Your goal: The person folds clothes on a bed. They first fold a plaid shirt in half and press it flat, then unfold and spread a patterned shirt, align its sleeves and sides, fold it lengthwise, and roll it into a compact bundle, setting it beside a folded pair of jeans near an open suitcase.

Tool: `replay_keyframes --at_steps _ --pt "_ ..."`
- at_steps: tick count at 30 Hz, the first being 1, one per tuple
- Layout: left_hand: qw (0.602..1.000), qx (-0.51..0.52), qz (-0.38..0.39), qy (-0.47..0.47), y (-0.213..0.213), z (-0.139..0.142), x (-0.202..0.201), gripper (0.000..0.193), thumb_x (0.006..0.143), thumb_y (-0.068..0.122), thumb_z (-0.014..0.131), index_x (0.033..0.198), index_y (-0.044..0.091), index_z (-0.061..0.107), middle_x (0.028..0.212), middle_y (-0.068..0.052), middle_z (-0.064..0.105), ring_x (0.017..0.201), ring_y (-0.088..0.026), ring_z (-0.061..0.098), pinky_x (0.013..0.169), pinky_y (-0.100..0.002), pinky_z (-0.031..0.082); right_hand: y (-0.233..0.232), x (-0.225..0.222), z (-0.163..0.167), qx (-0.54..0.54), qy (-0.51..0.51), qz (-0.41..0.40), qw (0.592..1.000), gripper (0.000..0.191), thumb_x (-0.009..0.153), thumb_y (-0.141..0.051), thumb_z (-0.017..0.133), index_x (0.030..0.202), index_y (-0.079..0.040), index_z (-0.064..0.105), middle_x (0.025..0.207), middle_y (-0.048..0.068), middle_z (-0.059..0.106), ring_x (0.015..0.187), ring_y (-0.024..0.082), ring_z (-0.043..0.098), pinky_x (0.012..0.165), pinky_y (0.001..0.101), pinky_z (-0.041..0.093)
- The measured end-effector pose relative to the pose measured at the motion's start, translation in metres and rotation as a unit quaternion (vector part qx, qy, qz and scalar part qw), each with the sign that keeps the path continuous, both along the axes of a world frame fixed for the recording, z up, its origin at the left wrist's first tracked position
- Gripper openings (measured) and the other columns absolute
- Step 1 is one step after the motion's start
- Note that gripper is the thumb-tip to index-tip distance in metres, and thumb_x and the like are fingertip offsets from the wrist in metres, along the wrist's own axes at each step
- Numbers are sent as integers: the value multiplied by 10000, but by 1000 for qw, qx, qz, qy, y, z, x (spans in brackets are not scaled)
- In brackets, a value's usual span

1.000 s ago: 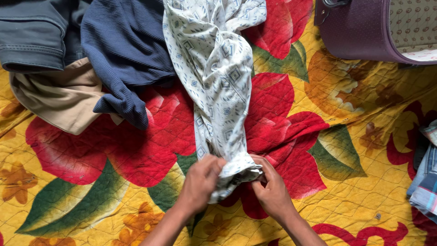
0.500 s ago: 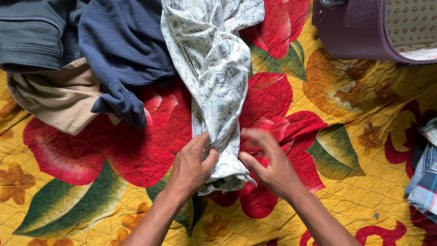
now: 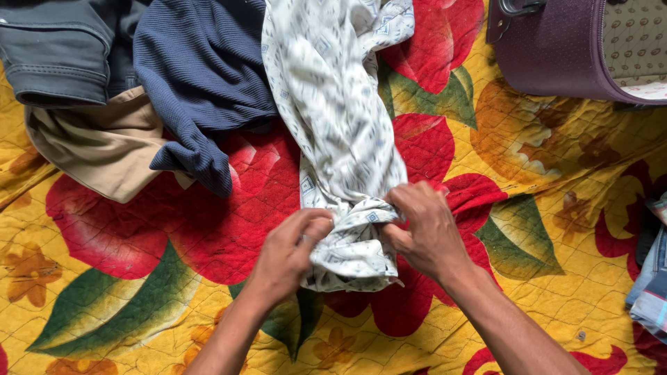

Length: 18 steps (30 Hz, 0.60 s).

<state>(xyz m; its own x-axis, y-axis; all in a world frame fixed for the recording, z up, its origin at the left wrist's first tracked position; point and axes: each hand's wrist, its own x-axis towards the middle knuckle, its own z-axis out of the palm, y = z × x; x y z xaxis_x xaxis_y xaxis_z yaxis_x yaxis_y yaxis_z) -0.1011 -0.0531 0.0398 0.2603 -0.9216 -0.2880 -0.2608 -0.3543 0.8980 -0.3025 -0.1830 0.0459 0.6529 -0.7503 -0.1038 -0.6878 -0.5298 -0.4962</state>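
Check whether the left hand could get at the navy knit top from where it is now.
Probably yes. The left hand grips the white patterned cloth, and the navy top lies just up and left across bare quilt, nothing between. It would have to let go of the cloth first.

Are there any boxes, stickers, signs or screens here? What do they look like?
No packages, labels, signs or screens show.
The nearest thing is a purple suitcase, open at the top right on the flowered yellow quilt, its lining pale and patterned.
The left hand and right hand grip a white patterned cloth.
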Motion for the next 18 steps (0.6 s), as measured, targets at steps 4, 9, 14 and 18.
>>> replay_keyframes --at_steps 4,9,14,18 --pt "995 -31 90 -22 23 -31 8 327 1001 186 521 1284 75 642 1136 -93 752 1061 -217 726 927 -344 534 4 -1 -9 147 -41 -101 983 241 866 -210 641 1062 -70 638 944 116 700 916 257 672 840 400 519" --pt "973 -72 -43 -217 38 -48 10 560 884 6 561 1427 137 585 1389 -80 641 1299 -255 584 1086 -405 446 13 -6 -34 252 -159 -184 937 312 904 -192 596 1188 -63 585 986 106 733 935 178 695 859 330 519" --pt "949 -71 -101 -290 30 -46 2 963 598 220 818 1481 140 443 1567 -73 358 1418 -297 332 1112 -493 321 28 -22 -73 360 -257 -203 873 246 983 -129 535 1192 -33 623 1014 49 709 925 90 643 843 270 515" --pt "931 -139 -115 -317 20 -45 -4 988 535 336 865 1429 160 483 1572 -75 345 1446 -322 312 1133 -512 305 29 -38 -102 397 -290 -179 852 189 987 -119 572 1127 -16 645 988 30 714 902 73 633 805 266 530"
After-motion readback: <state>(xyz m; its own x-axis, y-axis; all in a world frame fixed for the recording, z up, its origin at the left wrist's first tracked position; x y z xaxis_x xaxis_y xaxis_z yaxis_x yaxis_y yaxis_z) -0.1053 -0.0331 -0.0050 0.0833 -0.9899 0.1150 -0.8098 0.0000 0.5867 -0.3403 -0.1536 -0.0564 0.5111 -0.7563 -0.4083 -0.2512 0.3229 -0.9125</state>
